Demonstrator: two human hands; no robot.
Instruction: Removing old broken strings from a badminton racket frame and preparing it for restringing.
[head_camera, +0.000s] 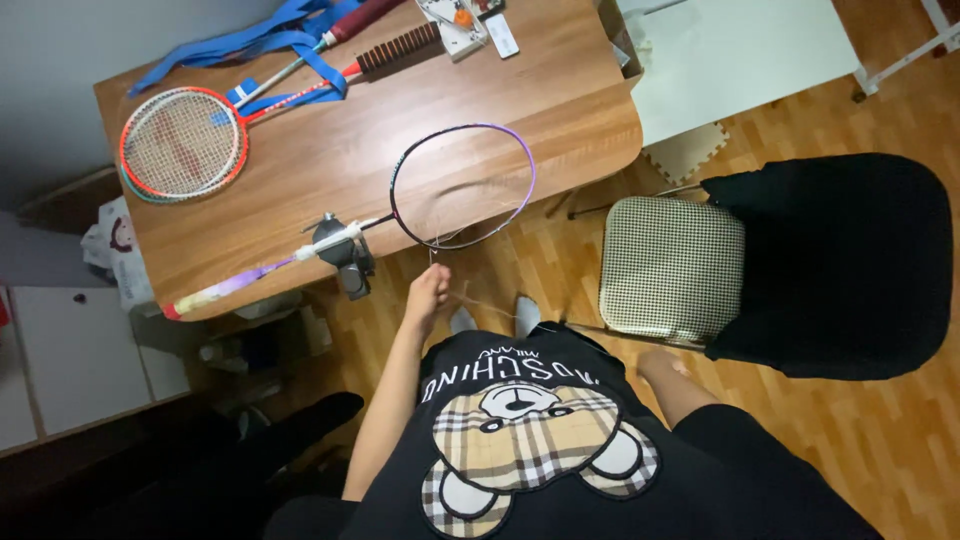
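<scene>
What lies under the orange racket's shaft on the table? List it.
Blue straps lie under the orange racket, beside a second racket's red handle. The wooden table beneath them is covered.

Black short-sleeved shirt — a plaid teddy bear printed on front — with white socks.

A home room: wood-laminate floor, wooden table, cushioned chair, white cabinet.

Left hand reaches forward, fingers pinched; right hand hangs low.
</scene>
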